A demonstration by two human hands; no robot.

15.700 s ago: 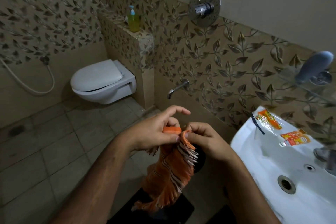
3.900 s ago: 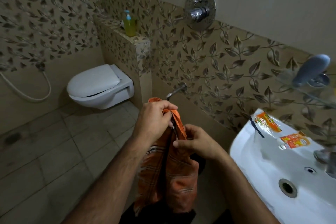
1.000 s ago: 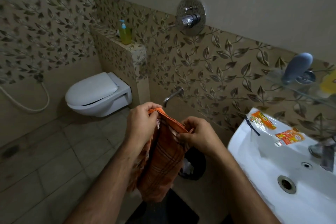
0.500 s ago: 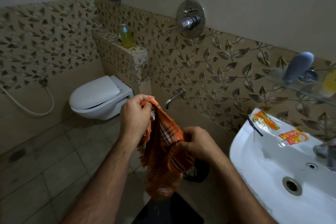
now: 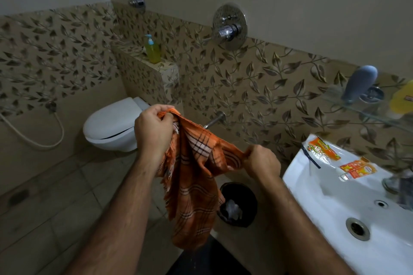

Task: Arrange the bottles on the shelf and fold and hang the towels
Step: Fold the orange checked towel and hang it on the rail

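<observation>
Frame centre: left hand grips the orange towel at its bunched top corner; right hand pinches the lower-right edge. Hands apart; towel's length hangs downward between them.

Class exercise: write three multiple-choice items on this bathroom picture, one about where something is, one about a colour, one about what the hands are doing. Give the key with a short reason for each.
1. Where does the soap bottle stand?
A. in the sink
B. on the tiled ledge above the toilet
C. on the floor

2. What colour is the towel?
A. plain white
B. blue with dots
C. orange with dark and pale checks

3. How is the towel held?
A. by both hands
B. by one hand only
C. it hangs on a rail

Key: B, the bottle sits on the ledge behind the toilet. C, the cloth is orange plaid. A, the left hand and right hand each grip its upper edge.
</observation>
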